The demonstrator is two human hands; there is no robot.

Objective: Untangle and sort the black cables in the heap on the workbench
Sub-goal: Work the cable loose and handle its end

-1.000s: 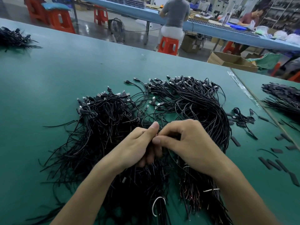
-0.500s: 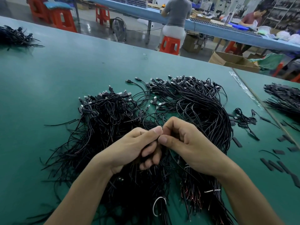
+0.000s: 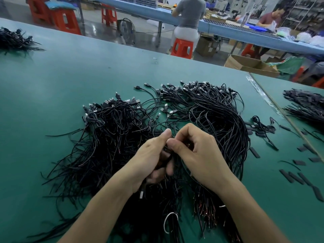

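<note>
I've got both hands over the middle of the heap of black cables (image 3: 112,137), which sprawls across the near centre of the green bench (image 3: 61,81). My left hand (image 3: 150,160) has its fingers curled round a clump of strands, thumb stretched towards the far side. My right hand (image 3: 198,155) sits just beside it, fingers folded in, thumb and forefinger pinching thin cable, and the two thumb tips are nearly touching. Whether that right pinch holds one strand or several, I cannot tell.

The plugs (image 3: 133,101) bunch along the heap's far edge, a left cluster and a bigger right one, while the loose cut ends fan out to the near left. A white tie loop (image 3: 169,223) lies in the near part of the heap, between my forearms.

Right of the heap a small coiled cable (image 3: 263,125) lies apart on the bench, with short black sleeves (image 3: 296,178) scattered further right and nearer. A second bundle (image 3: 306,106) lies past the taped seam at the right, and a third bundle (image 3: 15,40) in the far left corner.

Beyond the bench a person (image 3: 190,13) sits on an orange stool (image 3: 182,48) at a long blue bench (image 3: 152,13), with a floor fan (image 3: 127,30) to the left and a cardboard box (image 3: 250,65) to the right
</note>
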